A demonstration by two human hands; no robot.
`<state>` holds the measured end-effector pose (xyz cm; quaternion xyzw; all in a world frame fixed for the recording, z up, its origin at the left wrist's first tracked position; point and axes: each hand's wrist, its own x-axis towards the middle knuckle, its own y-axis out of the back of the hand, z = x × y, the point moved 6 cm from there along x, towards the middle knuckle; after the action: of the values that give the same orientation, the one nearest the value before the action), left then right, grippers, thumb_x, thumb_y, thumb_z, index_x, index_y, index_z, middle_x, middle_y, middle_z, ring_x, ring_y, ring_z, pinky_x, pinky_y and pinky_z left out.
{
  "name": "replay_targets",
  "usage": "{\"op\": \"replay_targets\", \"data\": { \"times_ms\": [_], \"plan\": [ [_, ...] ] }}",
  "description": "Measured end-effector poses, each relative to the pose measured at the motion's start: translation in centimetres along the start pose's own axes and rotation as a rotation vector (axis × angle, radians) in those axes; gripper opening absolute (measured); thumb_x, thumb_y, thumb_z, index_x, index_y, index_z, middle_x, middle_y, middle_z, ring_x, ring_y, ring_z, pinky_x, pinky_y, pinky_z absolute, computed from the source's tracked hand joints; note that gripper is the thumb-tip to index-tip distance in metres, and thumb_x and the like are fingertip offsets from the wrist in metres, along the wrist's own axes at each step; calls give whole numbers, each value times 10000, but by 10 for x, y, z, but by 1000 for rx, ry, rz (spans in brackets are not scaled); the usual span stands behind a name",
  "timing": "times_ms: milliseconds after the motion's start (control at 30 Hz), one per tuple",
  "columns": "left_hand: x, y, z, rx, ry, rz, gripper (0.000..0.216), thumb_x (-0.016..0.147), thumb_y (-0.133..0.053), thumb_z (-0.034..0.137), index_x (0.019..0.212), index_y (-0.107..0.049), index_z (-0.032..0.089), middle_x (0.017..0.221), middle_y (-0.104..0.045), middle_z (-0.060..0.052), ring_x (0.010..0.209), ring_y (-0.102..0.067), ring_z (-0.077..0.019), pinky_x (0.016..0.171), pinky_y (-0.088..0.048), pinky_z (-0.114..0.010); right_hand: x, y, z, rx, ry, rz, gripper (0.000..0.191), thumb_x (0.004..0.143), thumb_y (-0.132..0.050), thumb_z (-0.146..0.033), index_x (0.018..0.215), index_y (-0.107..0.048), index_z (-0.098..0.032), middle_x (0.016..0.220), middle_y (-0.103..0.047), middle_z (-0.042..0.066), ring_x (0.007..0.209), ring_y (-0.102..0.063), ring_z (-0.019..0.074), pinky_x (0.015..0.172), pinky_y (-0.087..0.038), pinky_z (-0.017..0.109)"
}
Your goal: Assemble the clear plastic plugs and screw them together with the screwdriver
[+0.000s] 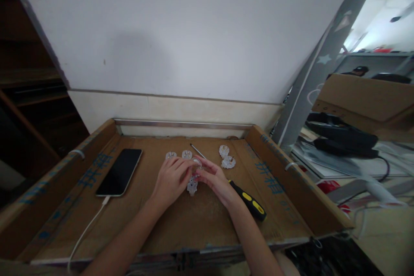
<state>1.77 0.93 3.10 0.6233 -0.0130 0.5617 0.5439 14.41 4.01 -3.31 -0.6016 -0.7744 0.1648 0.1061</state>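
My left hand [173, 179] and my right hand [214, 177] meet over the middle of the cardboard. Between their closed fingertips is a small clear plastic plug piece [197, 163], partly hidden by the fingers. Just below the fingers shows another clear plug piece [192, 186]; whether it touches the hands I cannot tell. Behind my left hand lie two clear plugs with metal pins, one at the left [170, 155] and one nearer the middle [186, 154]. A screwdriver [248, 200] with a black and yellow handle lies slantwise beneath my right hand and wrist, its shaft tip showing beyond the fingers.
Two more clear plug pieces [228, 162] lie at the right. A black-screened phone [119, 172] with a white cable [87, 227] lies at the left. Raised cardboard sides [291, 181] bound the work surface, with a wall behind. A person [359, 70] is far off at right.
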Motion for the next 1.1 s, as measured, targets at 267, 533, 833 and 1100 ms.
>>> {"op": "replay_targets", "data": {
  "times_ms": [267, 533, 833, 1100],
  "plan": [
    [1, 3, 4, 142, -33, 34, 251, 850, -507, 162, 1081, -597, 197, 885, -693, -33, 841, -569, -197, 773, -411, -324, 1, 2, 2, -57, -5, 28, 525, 559, -803, -256, 1064, -664, -240, 978, -688, 18, 711, -608, 115, 650, -494, 253],
    [-1, -3, 4, 169, -77, -11, 285, 866, -495, 163, 1140, -567, 192, 874, -692, -37, 864, -577, -201, 791, -422, -328, 7, 7, 10, -68, -1, 57, 535, 511, -828, -287, 1024, -684, -238, 790, -676, -15, 635, -580, 108, 648, -490, 274],
    [-3, -5, -12, -51, 134, 13, 332, 873, -526, 258, 1200, -528, 202, 1077, -668, -60, 956, -591, -204, 854, -451, -363, 2, 2, 2, -7, -12, 24, 489, 603, -778, -296, 1075, -662, -250, 891, -668, 3, 695, -590, 100, 725, -503, 286],
    [-12, -24, -32, -484, 513, -108, 235, 875, -512, 346, 1011, -641, 205, 945, -700, -36, 802, -643, -174, 722, -513, -310, -4, -5, -4, 71, -50, -18, 489, 618, -770, -242, 1091, -646, -251, 1066, -655, 19, 723, -611, 95, 752, -511, 269]
  ]
}}
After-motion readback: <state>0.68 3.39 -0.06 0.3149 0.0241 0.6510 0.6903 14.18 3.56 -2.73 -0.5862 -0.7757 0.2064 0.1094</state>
